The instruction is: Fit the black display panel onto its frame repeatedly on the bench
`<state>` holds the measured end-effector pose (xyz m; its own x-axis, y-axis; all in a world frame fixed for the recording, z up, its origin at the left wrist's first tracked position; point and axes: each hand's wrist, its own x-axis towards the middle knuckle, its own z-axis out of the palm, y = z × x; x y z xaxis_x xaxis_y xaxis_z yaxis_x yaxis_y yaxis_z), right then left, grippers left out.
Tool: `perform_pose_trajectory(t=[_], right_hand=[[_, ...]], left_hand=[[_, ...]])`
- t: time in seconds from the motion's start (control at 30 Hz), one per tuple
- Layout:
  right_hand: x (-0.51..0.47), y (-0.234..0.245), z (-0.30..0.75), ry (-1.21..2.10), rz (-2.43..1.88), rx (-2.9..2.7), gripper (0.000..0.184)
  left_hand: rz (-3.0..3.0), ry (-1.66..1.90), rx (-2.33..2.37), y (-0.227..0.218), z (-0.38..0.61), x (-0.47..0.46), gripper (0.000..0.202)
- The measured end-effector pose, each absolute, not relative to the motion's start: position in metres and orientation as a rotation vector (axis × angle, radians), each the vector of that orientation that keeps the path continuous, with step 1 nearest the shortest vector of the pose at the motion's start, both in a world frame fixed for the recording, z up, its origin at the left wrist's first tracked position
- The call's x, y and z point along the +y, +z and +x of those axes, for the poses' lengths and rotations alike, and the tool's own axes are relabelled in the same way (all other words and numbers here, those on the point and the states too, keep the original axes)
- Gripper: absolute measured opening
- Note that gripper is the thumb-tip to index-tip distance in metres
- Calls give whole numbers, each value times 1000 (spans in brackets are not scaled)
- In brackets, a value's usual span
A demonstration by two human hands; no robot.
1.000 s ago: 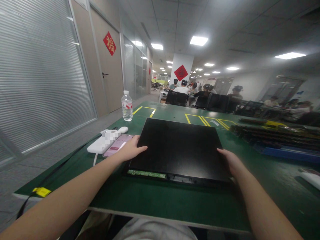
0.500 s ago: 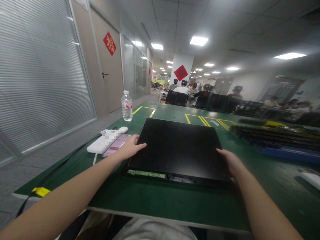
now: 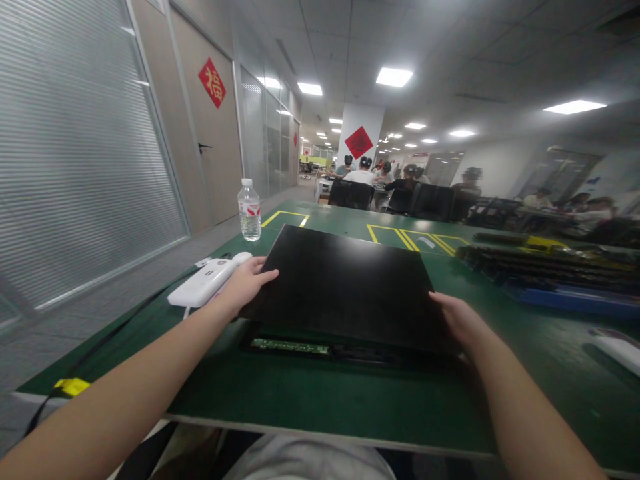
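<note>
A flat black panel (image 3: 345, 283) is held at both side edges, its near edge raised off the unit below. My left hand (image 3: 243, 285) grips the panel's left edge, thumb on top. My right hand (image 3: 460, 321) grips the right edge near the front corner. Under the raised edge lies a dark base (image 3: 350, 351) with a green circuit strip (image 3: 290, 346) showing. All of it rests on a green table (image 3: 320, 393).
A white power strip (image 3: 203, 283) with a cable lies left of my left hand. A water bottle (image 3: 249, 211) stands at the far left. Dark trays with parts (image 3: 545, 263) fill the right side. A white object (image 3: 617, 347) lies at the right edge. People sit at desks behind.
The panel's near edge has lifted off the base, held by both hands. The pink phone beside the power strip is now hidden behind my left hand.
</note>
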<state>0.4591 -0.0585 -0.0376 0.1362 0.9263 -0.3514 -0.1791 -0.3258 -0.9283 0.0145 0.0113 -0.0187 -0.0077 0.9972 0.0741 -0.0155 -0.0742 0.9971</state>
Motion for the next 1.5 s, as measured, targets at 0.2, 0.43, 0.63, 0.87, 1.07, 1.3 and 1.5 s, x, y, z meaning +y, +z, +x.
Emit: perform_pose_trajectory(t=[0.2, 0.43, 0.63, 0.87, 1.07, 1.3, 1.5], right_hand=[[-53, -39, 465, 1186, -1324, -789, 27], [-54, -36, 468, 1076, -1356, -784, 46], [-54, -37, 467, 1021, -1437, -842, 49], [-55, -33, 462, 938, -1542, -860, 31], [-52, -37, 465, 864, -1627, -873, 25], [-46, -50, 481, 748, -1653, -854, 24], [-47, -49, 482, 687, -1685, -904, 16]], left_hand=[[1225, 1303, 1180, -16, 15, 9, 51], [1239, 1241, 1279, -15, 10, 15, 40], [1300, 1185, 1369, -15, 8, 17, 33], [1313, 1109, 1352, -11, 10, 13, 28], [1318, 1083, 1421, -16, 12, 11, 37], [1269, 1038, 1292, -13, 24, -3, 46], [1232, 1019, 1314, -13, 27, -6, 45]])
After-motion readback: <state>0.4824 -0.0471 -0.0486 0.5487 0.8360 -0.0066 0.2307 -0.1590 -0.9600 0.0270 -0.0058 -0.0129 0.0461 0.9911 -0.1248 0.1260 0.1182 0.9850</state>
